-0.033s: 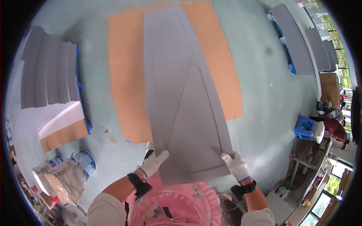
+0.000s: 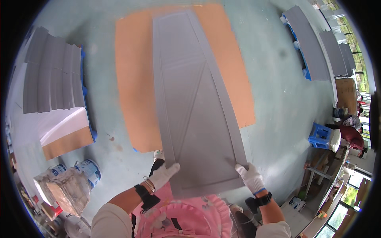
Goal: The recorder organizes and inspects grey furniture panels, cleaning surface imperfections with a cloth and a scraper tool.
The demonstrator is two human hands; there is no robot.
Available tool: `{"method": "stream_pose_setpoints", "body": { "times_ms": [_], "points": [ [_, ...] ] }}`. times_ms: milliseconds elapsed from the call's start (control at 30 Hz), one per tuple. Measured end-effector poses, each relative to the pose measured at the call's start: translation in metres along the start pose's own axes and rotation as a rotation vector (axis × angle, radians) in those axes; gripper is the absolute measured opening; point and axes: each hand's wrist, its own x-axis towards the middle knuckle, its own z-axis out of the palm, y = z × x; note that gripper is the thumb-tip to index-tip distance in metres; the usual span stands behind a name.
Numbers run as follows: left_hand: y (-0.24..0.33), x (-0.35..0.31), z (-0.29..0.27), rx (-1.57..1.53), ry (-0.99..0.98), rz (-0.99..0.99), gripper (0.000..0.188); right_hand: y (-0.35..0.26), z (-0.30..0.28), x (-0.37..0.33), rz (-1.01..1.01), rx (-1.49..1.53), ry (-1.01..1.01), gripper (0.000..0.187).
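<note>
A long grey panel [image 2: 194,107], framed by raised strips with a diagonal bar across it, stretches away from my body. My left hand [image 2: 163,177], in a white glove, grips its near left edge with the thumb on top. On the near right edge my right hand [image 2: 250,177], also gloved in white, holds it the same way. The fingers of both hands are hidden under the panel. Beneath the panel's far part lies a brown board [image 2: 137,87].
Grey panels [image 2: 51,75] are stacked on the left, with more grey panels [image 2: 307,43] at the far right. Buckets [image 2: 88,171] stand at lower left. On the right are a blue stool [image 2: 319,135], a bent-over person [image 2: 351,135] and a workbench [image 2: 317,174].
The panel has shifted slightly toward me, and both hands have moved a little nearer with it, keeping their grip.
</note>
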Motion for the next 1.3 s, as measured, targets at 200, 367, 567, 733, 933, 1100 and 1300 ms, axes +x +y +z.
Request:
{"method": "stream_pose_setpoints", "body": {
  "times_ms": [200,367,567,733,933,1100,1300],
  "points": [
    [0.003,-0.012,0.04,-0.993,-0.588,0.027,0.058,0.081,-0.046,-0.058,-0.041,-0.167,0.053,0.069],
    [0.054,0.039,0.029,-1.093,-0.525,0.139,0.053,0.115,-0.092,-0.14,0.095,-0.293,0.098,0.066],
    [0.101,0.062,0.039,-1.07,-0.137,-0.015,0.077,0.141,-0.133,-0.267,-0.12,-0.141,0.215,0.044],
    [0.094,0.095,0.048,-0.707,0.188,-0.09,0.088,0.155,-0.138,-0.338,-0.048,-0.236,0.228,0.048],
    [0.073,0.094,0.057,-0.321,0.235,-0.161,0.099,0.162,-0.11,-0.344,0.14,-0.104,-0.047,0.058],
    [0.065,0.097,0.052,-0.19,0.21,-0.181,0.11,0.087,-0.119,-0.237,0.199,-0.174,-0.159,0.079],
    [0.063,0.089,0.049,-0.112,0.152,-0.171,0.119,0.07,-0.09,-0.189,0.196,-0.241,-0.07,0.091]
  ]
}}
